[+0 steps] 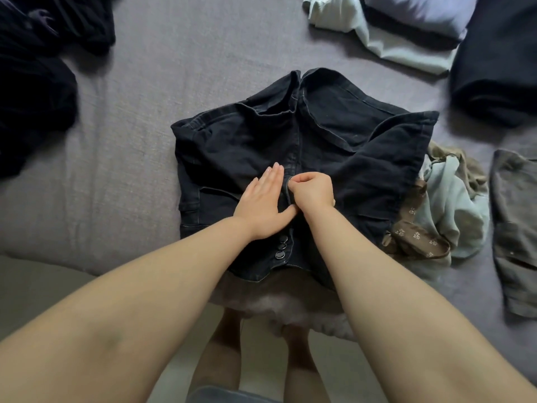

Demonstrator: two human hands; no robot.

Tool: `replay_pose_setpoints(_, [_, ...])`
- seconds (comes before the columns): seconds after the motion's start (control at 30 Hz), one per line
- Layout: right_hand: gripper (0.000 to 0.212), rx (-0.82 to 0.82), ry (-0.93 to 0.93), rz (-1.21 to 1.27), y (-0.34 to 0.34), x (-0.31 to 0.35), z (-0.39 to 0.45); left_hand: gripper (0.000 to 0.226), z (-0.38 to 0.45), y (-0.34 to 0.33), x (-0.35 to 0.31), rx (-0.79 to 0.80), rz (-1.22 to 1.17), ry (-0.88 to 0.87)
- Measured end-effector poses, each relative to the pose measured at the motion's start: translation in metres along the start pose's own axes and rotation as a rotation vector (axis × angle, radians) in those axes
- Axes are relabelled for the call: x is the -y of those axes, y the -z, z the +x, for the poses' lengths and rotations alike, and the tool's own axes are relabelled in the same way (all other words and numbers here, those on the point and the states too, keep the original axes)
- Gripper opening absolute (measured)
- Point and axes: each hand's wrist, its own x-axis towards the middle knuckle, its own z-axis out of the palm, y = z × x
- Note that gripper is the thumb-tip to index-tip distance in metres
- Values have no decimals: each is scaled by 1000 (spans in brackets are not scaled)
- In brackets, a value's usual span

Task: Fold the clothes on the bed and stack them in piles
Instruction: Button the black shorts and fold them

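A single wide-angle view from the person's head looks steeply down and forward over the near edge of the bed (122, 146). It sits close above the forearms, with bent edges at the frame's sides, and the floor (37, 289) shows nearest.

1 black denim shorts (261, 146), 3 buttons (281, 247), 2 hands (287, 196), 1 grey bed (122, 141)
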Motion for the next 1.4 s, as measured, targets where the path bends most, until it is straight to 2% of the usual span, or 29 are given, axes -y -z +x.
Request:
replay_pose_setpoints(0.17, [13,24,215,-118,5,-11,-5,78,-5,-16,-16,-170,94,128])
replay_pose_setpoints(0.27, [4,-11,354,-161,6,-17,-12,77,-7,-26,-28,-261,21,240])
replay_pose_setpoints(0.33, [6,-34,384,-173,6,-17,-13,71,-8,-30,-27,-305,-49,252])
replay_pose_setpoints(0.47, [6,-48,377,-137,6,-15,-9,67,-8,-34,-23,-366,-36,233])
replay_pose_setpoints(0.63, [4,-41,551,-172,9,-24,-13,71,-1,-40,-37,-392,-21,345])
replay_pose_setpoints(0.7, [7,-47,642,-296,12,-31,-12,71,-2,-40,-35,-403,28,314])
replay_pose_setpoints(0.8, [13,-66,748,-473,17,-36,-5,71,-10,-29,-22,-449,87,147])
replay_pose_setpoints(0.9, [16,-101,773,-526,18,-33,2,70,-9,-9,-10,-322,-82,-44])
replay_pose_setpoints(0.97, [13,-139,769,-492,17,-29,5,70,1,4,0,-218,-148,-53])
replay_pose_setpoints(1.03, [9,-132,753,-421,15,-27,6,72,10,14,7,-131,-99,-35])
replay_pose_setpoints(1.13, [10,-25,709,-354,13,-24,8,69,16,19,15,-4,50,-94])
replay_pose_setpoints(1.3, [8,78,816,-398,23,-28,8,76,21,24,8,62,160,-70])
replay_pose_setpoints(1.4, [8,138,817,-386,23,-37,1,74,22,30,5,108,145,-6])
